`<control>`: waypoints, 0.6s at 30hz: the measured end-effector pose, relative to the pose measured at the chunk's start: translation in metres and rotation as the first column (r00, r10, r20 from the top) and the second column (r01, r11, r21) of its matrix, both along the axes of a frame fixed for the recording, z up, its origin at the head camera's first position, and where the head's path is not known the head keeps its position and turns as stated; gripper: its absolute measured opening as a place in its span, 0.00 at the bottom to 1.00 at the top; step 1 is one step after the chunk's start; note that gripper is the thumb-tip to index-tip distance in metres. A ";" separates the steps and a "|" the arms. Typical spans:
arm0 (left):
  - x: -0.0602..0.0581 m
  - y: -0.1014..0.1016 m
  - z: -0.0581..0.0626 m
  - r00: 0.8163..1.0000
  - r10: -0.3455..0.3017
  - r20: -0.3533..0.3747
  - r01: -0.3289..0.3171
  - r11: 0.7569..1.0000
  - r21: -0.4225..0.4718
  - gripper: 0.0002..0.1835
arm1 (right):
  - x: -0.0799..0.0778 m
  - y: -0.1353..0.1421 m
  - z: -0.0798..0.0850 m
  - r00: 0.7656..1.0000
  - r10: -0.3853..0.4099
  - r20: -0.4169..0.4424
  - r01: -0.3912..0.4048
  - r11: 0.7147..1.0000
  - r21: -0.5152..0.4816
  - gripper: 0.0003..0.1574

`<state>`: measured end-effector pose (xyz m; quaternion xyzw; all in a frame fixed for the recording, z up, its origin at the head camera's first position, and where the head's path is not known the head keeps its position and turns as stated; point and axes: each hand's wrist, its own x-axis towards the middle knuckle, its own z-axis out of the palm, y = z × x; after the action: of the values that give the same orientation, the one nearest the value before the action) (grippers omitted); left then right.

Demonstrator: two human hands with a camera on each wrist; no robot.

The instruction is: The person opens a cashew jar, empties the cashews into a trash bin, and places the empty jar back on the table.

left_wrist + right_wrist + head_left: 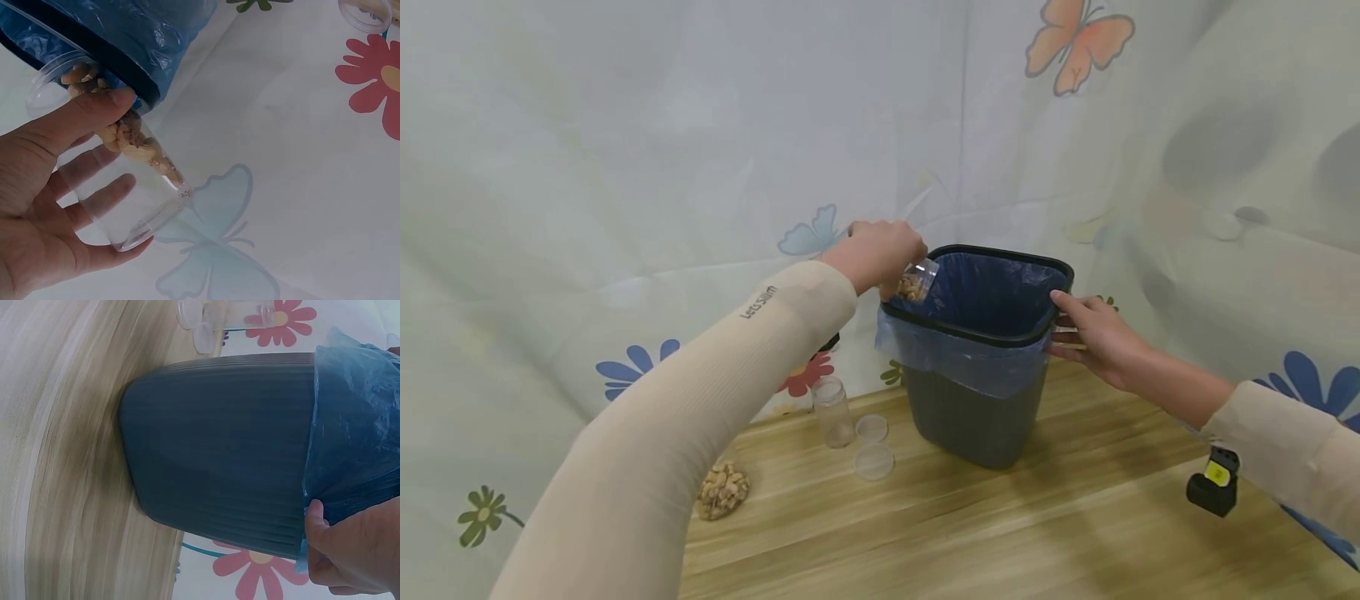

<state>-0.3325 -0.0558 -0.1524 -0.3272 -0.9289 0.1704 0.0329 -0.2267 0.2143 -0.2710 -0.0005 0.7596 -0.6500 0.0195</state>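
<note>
My left hand [883, 250] grips a clear plastic jar [927, 270] at the left rim of a dark grey trash can [973, 417]. In the left wrist view the jar [119, 228] is tilted mouth-down over the rim, the thumb across its side. Nuts [140, 149] lie along its lower wall and up to the mouth. My right hand [1101, 337] holds the trash can's right edge, thumb at the black rim and fingers against the outside. A blue bag [992, 287] lines the can and folds over its rim; the right wrist view shows fingers against this fold.
Left of the can, a clear jar [832, 412] stands on the wooden table [925, 533] beside two clear lids [874, 461]. Farther left, partly behind the left sleeve, is a container of nuts [724, 492]. A printed curtain [662, 167] hangs behind.
</note>
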 end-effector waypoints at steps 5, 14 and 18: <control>0.000 0.000 -0.002 0.999 -0.029 -0.032 0.027 0.998 -0.048 0.36 | 0.000 0.000 0.000 1.000 0.004 0.002 -0.004 1.000 -0.002 0.48; -0.003 -0.002 -0.006 1.000 0.000 -0.015 -0.001 0.997 -0.077 0.40 | 0.000 -0.003 0.000 1.000 0.013 0.018 -0.013 1.000 -0.001 0.51; -0.003 -0.002 -0.005 1.000 -0.001 -0.019 -0.001 0.996 -0.088 0.38 | -0.001 -0.004 0.001 1.000 0.010 0.016 -0.010 1.000 -0.007 0.50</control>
<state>-0.3355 -0.0574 -0.1572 -0.3265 -0.9202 0.2142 0.0272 -0.2273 0.2100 -0.2698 0.0007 0.7571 -0.6526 0.0287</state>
